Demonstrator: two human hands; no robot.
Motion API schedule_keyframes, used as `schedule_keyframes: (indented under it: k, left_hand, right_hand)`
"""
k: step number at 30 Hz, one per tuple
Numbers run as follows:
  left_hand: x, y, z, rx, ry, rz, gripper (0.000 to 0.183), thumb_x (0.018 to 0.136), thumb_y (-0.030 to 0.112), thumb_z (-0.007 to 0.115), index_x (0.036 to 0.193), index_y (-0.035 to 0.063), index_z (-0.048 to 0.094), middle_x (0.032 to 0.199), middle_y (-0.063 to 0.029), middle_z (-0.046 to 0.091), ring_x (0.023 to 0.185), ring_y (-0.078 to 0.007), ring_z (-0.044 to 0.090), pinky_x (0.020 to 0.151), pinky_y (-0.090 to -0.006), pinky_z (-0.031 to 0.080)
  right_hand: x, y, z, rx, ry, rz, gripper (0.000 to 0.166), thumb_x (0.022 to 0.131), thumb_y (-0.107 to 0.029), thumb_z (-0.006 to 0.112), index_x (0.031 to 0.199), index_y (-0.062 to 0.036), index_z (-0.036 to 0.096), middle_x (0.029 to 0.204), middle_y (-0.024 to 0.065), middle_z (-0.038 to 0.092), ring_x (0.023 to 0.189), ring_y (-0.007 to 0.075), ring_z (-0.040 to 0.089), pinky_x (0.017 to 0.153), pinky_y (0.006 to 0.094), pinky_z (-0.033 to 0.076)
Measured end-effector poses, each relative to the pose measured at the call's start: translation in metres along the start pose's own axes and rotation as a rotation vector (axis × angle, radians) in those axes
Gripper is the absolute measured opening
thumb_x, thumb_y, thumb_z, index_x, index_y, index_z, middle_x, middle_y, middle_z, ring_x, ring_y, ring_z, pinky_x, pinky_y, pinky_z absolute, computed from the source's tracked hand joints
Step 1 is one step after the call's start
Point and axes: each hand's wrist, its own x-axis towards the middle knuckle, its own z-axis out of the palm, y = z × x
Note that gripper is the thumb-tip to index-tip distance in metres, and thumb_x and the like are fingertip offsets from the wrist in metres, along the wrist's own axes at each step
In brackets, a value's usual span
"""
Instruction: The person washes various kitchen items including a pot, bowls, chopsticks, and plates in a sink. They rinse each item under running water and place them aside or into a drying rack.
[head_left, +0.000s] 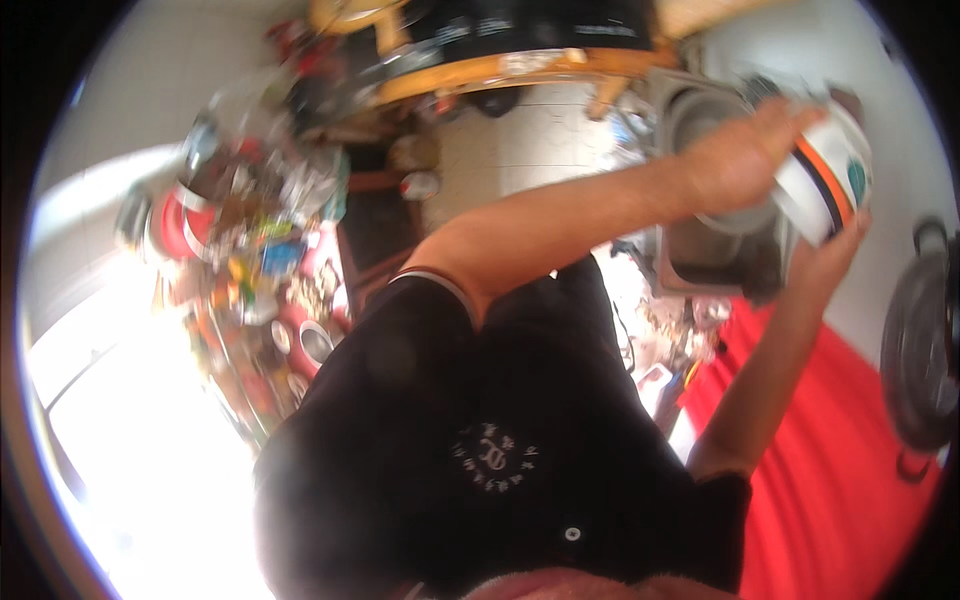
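Note:
At the upper right I hold a white round container with orange and black bands and a green mark, tilted in the air near the wall. My left hand reaches across from the left and grips its upper side. My right hand supports it from the lower side, with fingers against its wall. Below and beside it is a stainless steel sink, with a round metal basin in it, partly hidden by my left forearm. Motion blurs the hands and the container's far end.
Ahead stands a wooden-edged table with a black surface. Red cloth hangs at the right, beside a dark round pan or lid on the wall. Bags, jars and a red container crowd the left. Tiled floor shows between.

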Motion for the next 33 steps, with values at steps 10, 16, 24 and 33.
schedule_keyframes:
  k: [10,16,24,33]
  left_hand:
    - [-0.178,-0.019,-0.072,0.095,0.004,-0.797,0.071,0.082,0.01,0.064,0.145,0.0157,0.032,0.114,-0.0316,0.057,0.092,-0.0473,0.066,0.078,-0.0477,0.055]
    - [-0.303,-0.002,-0.092,0.066,0.103,-1.248,0.065,0.089,0.007,0.053,0.148,0.0164,0.028,0.118,-0.0308,0.057,0.1,-0.0445,0.064,0.081,-0.0459,0.054]
    - [-0.443,0.054,-0.112,-0.094,0.48,-1.455,0.065,0.088,0.001,0.049,0.148,0.0113,0.027,0.105,-0.0282,0.065,0.101,-0.0415,0.064,0.088,-0.0453,0.049]
    - [-0.616,0.137,-0.154,-0.092,0.868,-1.294,0.07,0.081,-0.004,0.044,0.147,0.0087,0.025,0.114,-0.0296,0.062,0.111,-0.0429,0.059,0.095,-0.0446,0.045]
  right_hand:
    - [-0.114,0.046,0.127,0.484,-0.396,0.931,0.068,0.099,-0.058,0.038,0.145,-0.009,0.038,0.147,0.0126,0.043,0.135,0.0316,0.042,0.109,0.051,0.038]
    - [-0.19,0.094,0.175,0.317,-0.867,1.252,0.069,0.099,-0.061,0.033,0.145,-0.0099,0.038,0.146,0.0128,0.045,0.134,0.0313,0.044,0.105,0.0544,0.041]
    - [-0.286,0.083,0.224,0.046,-1.407,1.269,0.066,0.101,-0.058,0.029,0.145,-0.0094,0.039,0.143,0.0131,0.047,0.13,0.0294,0.048,0.102,0.0502,0.045]
    - [-0.459,0.047,0.286,-0.014,-1.663,1.123,0.057,0.103,-0.048,0.035,0.141,-0.0061,0.04,0.137,0.0144,0.049,0.124,0.0267,0.052,0.096,0.0453,0.051]
